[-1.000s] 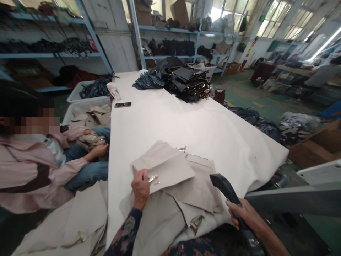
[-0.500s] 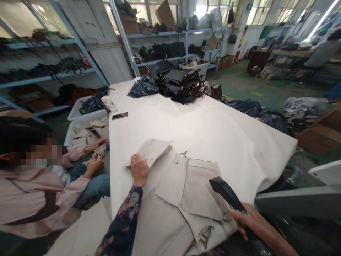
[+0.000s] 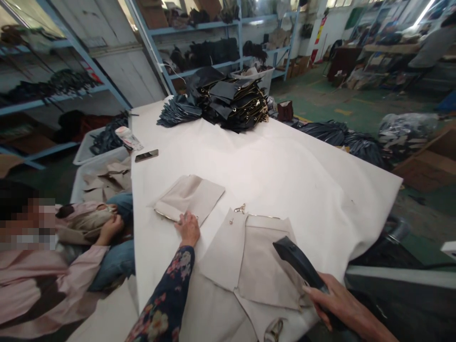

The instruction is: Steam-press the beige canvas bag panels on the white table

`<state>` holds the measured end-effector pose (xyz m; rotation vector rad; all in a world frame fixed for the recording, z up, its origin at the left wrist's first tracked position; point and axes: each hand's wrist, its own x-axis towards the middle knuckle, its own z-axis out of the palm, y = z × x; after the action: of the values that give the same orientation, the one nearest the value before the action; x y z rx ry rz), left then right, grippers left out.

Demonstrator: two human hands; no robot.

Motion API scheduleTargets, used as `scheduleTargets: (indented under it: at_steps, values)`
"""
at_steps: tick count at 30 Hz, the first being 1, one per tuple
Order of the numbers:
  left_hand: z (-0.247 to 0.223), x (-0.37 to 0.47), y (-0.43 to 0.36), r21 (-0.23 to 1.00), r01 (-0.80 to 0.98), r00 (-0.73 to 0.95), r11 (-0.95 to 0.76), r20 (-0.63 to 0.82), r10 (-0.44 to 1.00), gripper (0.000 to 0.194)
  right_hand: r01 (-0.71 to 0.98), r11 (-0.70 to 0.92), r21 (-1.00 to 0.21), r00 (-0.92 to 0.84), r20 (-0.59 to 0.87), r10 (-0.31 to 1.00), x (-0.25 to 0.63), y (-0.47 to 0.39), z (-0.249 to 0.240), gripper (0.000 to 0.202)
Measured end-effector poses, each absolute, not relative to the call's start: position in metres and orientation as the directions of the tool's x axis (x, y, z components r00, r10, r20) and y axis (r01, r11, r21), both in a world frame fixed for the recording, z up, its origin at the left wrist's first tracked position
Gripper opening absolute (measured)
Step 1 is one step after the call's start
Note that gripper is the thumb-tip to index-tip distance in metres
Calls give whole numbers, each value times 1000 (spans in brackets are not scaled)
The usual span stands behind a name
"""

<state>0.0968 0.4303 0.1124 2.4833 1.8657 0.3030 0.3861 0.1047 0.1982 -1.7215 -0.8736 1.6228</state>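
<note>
My left hand rests at the metal-edged lower side of a beige fabric piece lying on the white table; its fingers are bent, and whether they pinch the edge is unclear. My right hand is wrapped round a black nozzle-like tool, whose flat tip is over a beige bag piece with a metal strip along its top. A beige flap with a gold clasp lies left of that piece. Another metal clasp shows at the bottom edge.
A pile of black bag pieces stands at the table's far end. A phone and a white-pink container are at the left edge. Beside the table, a person in pink sleeves handles beige fabric near bins.
The beige piece under my left hand has turned over and lies flatter, its metal edge now facing me. The view has shifted slightly. The seated person's hands have moved lower, with a larger fabric piece.
</note>
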Motion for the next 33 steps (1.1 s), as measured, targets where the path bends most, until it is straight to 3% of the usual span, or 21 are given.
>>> scheduleTargets:
  at_steps: [3,8,13,18,24,29,33]
  values:
    - [117,129,413,220,931,269,-290,122,955,24,62,-602,-796,18,-602,798,388,113,197,36]
    - [91,208,341,479,818,374,-319,-23,927,23,89,-610,-787,22,-611,791,392,128,199,36]
    - [90,221,342,731,662,363,-168,-117,924,26,98,-610,-786,9,-613,790,393,134,202,36]
    - [123,198,359,925,377,494,47,-244,834,26,120,-602,-789,-43,-610,791,387,152,210,29]
    - [146,188,342,935,128,531,332,-347,773,42,83,-534,-841,-126,-541,832,369,182,222,24]
    - [154,182,332,813,-176,555,556,-384,737,37,107,-531,-841,-122,-541,832,357,196,227,24]
    - [149,174,327,755,-287,531,589,-387,754,33,26,-528,-849,-166,-524,835,353,205,229,27]
